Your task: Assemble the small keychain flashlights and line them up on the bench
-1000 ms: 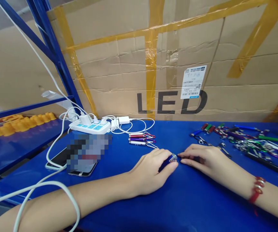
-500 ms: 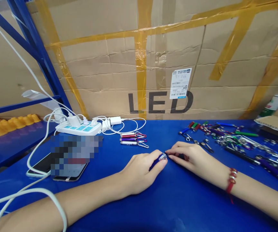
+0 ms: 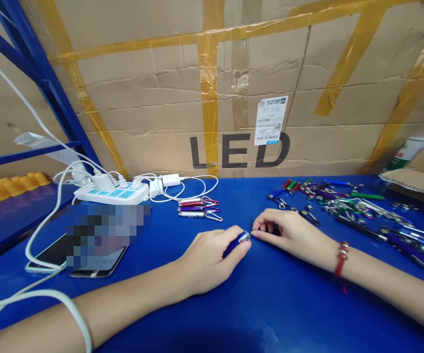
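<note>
- The left hand [image 3: 210,257] lies on the blue surface [image 3: 263,304] near the middle of the view, its forearm running off toward 8 o'clock.
- Its fingers [image 3: 230,235] are clamped around a small blue flashlight [image 3: 236,242]. The thumb lies beneath the barrel and the silver end pokes out toward 2 o'clock.
- The flashlight sits low, just over the surface, between the two hands.
- The right hand [image 3: 289,235] rests at 3 o'clock from the left hand, with a red bracelet [image 3: 340,257] on its wrist.
- Its fingers [image 3: 261,230] are curled close together, and their tips meet the silver end of the flashlight. Something dark shows under them, but whether they grip it cannot be told.
- At 11 o'clock from the left hand, a short row of keychain flashlights [image 3: 197,208] lies side by side, clips pointing to 3 o'clock, well apart from both hands.
- At 2 o'clock from the right hand, a loose pile of flashlights [image 3: 362,211] in mixed colours spreads toward the edge of the view.
- At 10 o'clock from the left hand sits a white power strip [image 3: 112,193] with plugs in it, and white cables [image 3: 193,189] loop beside it.
- At 9 o'clock, two phones [image 3: 46,255] lie flat, partly behind a blurred patch.
- A taped cardboard box [image 3: 142,98] printed "LED" stands along the far edge at 12 o'clock, with a white label [image 3: 270,120] stuck on it.
</note>
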A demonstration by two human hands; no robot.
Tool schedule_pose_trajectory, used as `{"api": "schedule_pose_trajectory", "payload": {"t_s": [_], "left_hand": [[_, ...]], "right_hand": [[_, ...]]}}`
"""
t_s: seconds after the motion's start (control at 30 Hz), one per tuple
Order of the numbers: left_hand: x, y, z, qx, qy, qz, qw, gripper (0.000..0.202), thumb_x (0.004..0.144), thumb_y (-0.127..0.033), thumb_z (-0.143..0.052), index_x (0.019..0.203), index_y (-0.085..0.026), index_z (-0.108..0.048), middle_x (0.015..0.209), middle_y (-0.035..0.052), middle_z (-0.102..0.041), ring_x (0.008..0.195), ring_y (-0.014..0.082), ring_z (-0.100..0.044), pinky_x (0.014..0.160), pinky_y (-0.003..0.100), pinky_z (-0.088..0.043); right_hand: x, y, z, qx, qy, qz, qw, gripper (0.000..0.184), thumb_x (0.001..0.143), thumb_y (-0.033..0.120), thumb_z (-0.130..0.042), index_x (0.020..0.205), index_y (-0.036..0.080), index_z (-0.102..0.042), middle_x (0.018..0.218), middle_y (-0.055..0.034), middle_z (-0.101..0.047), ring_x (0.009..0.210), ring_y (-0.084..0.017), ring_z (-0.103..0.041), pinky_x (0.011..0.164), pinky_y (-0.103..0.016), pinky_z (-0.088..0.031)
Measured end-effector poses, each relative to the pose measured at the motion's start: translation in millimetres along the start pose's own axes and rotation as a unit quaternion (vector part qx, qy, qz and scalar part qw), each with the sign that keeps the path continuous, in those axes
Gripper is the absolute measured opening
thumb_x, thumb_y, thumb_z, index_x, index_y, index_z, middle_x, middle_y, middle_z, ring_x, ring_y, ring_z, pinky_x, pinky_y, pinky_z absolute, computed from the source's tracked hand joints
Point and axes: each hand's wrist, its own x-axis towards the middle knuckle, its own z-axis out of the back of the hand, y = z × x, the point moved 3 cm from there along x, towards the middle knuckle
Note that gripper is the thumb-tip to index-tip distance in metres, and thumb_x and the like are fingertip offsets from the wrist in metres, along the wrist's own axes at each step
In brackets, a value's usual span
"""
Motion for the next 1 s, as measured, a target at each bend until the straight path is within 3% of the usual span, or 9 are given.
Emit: {"api": "schedule_pose_trajectory", "payload": {"t_s": [0.13,0.3,0.4,0.57,0.7,0.83,0.93,1.0], "left_hand": [[0.3,0.4,-0.5,-0.005,0.002,0.001,1.000,0.024,0.094,-0.032,-0.033,0.093,-0.020,-0.054,0.087,0.0009,-0.064,0.080,0.0160,-0.060,0.075,0.027,-0.044],[0.9,1.0,-1.7,0.018,0.011,-0.010,1.000,0.023,0.093,-0.034,-0.034,0.091,-0.020,-0.053,0.082,0.0007,-0.061,0.076,0.0163,-0.058,0.070,0.027,-0.044],[1.1,2.1,-2.5,0.027,0.013,-0.015,0.999,0.025,0.094,-0.035,-0.033,0.091,-0.020,-0.053,0.081,0.0009,-0.060,0.075,0.0164,-0.057,0.069,0.027,-0.044],[1.0,4.2,-4.2,0.039,0.017,-0.022,0.999,0.025,0.094,-0.035,-0.033,0.096,-0.021,-0.053,0.086,0.0018,-0.060,0.080,0.0176,-0.057,0.072,0.028,-0.044],[1.0,3.0,-3.1,0.021,0.022,-0.016,0.999,0.023,0.094,-0.034,-0.033,0.094,-0.021,-0.052,0.086,0.0012,-0.059,0.080,0.0173,-0.057,0.072,0.028,-0.043],[0.8,1.7,-0.5,-0.022,0.014,0.024,0.999,0.021,0.094,-0.033,-0.032,0.091,-0.022,-0.049,0.079,-0.0007,-0.057,0.074,0.0162,-0.056,0.067,0.027,-0.042],[1.0,2.2,0.6,-0.043,-0.008,0.035,0.998,0.018,0.094,-0.032,-0.033,0.090,-0.022,-0.048,0.080,-0.0008,-0.056,0.075,0.0163,-0.055,0.066,0.026,-0.040],[1.5,2.6,1.5,-0.052,-0.033,0.019,0.998,0.015,0.093,-0.029,-0.034,0.092,-0.023,-0.048,0.086,-0.0004,-0.056,0.081,0.0162,-0.054,0.072,0.027,-0.040]], "right_hand": [[0.0,8.6,1.0,0.096,-0.015,-0.019,0.995,0.021,0.080,0.035,-0.056,0.079,0.018,-0.067,0.072,-0.0019,-0.064,0.063,-0.012,-0.056,0.054,-0.022,-0.042],[-1.3,18.4,-1.4,0.304,0.016,-0.065,0.950,0.029,0.079,0.042,-0.056,0.084,0.015,-0.066,0.070,-0.0010,-0.064,0.050,-0.007,-0.046,0.041,-0.018,-0.034],[-1.8,19.8,-1.3,0.344,0.026,-0.061,0.937,0.027,0.076,0.040,-0.059,0.079,0.015,-0.067,0.072,-0.0008,-0.064,0.046,-0.004,-0.042,0.040,-0.018,-0.031],[-2.4,19.5,-3.9,0.353,0.032,-0.056,0.933,0.024,0.073,0.039,-0.064,0.073,0.015,-0.066,0.064,0.0009,-0.062,0.051,-0.006,-0.047,0.047,-0.019,-0.036],[-1.1,15.3,-2.2,0.309,-0.020,-0.060,0.949,0.027,0.074,0.042,-0.062,0.081,0.016,-0.067,0.068,-0.0007,-0.065,0.057,-0.009,-0.053,0.052,-0.020,-0.041],[0.2,-0.4,11.8,0.119,-0.143,-0.050,0.981,0.028,0.080,0.043,-0.056,0.086,0.018,-0.069,0.080,-0.0037,-0.066,0.062,-0.012,-0.057,0.056,-0.023,-0.044],[1.4,-11.1,16.0,-0.043,-0.131,-0.035,0.990,0.024,0.073,0.041,-0.064,0.086,0.022,-0.071,0.085,-0.0034,-0.065,0.060,-0.012,-0.058,0.057,-0.025,-0.045],[2.4,-15.9,14.8,-0.076,-0.089,-0.045,0.992,0.021,0.074,0.039,-0.065,0.085,0.022,-0.071,0.084,-0.0029,-0.066,0.059,-0.012,-0.059,0.056,-0.024,-0.045]]}}
